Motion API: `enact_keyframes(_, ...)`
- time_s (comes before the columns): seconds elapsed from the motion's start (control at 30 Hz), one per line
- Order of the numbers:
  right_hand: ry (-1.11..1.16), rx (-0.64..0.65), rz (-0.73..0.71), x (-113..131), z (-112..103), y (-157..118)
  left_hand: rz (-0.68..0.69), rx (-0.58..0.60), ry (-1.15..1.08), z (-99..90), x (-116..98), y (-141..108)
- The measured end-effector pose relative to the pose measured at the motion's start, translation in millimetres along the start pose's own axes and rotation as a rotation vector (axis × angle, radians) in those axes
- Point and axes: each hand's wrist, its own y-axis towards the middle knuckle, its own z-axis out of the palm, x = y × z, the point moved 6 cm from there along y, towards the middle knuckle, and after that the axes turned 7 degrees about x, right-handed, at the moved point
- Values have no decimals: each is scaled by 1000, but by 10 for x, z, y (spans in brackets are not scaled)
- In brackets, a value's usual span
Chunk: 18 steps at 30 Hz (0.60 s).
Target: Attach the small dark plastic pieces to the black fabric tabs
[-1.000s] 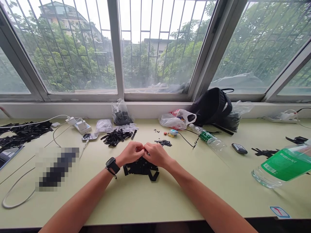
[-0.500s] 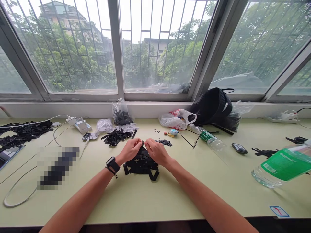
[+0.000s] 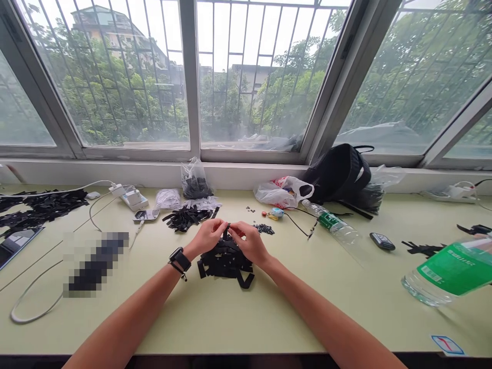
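Observation:
My left hand point(image 3: 209, 236), with a black watch on its wrist, pinches one side of a small black strip point(image 3: 226, 233). The fingers of my right hand point(image 3: 249, 241) are closed on the same strip from the other side, and the fingertips of both hands nearly meet. Below them a pile of black strips point(image 3: 226, 261) with small shiny spots lies on the table. Just behind my right hand is a heap of small dark pieces point(image 3: 264, 229). Another bunch of black strips point(image 3: 186, 218) lies behind my left hand.
Green-labelled bottles, one large point(image 3: 453, 266) and one small point(image 3: 330, 220), stand or lie at the right. A black bag point(image 3: 338, 171) and a plastic bag point(image 3: 282, 192) rest by the window. Left are a power strip point(image 3: 134, 200), cables and more black strips point(image 3: 49, 207).
The whole view has shifted slightly, so things appear a little further right. My right fingers have spread a little around the strip, which now shows more between the hands.

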Motion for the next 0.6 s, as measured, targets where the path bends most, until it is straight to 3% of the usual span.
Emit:
enact_keyframes(0.4,39,-57,-2,15,-46,11,-10,50,-32,58,16,1)
enact_keyframes(0.6,10,5,40,-33,-2,24,-13,-10,195,5,-11,-33)
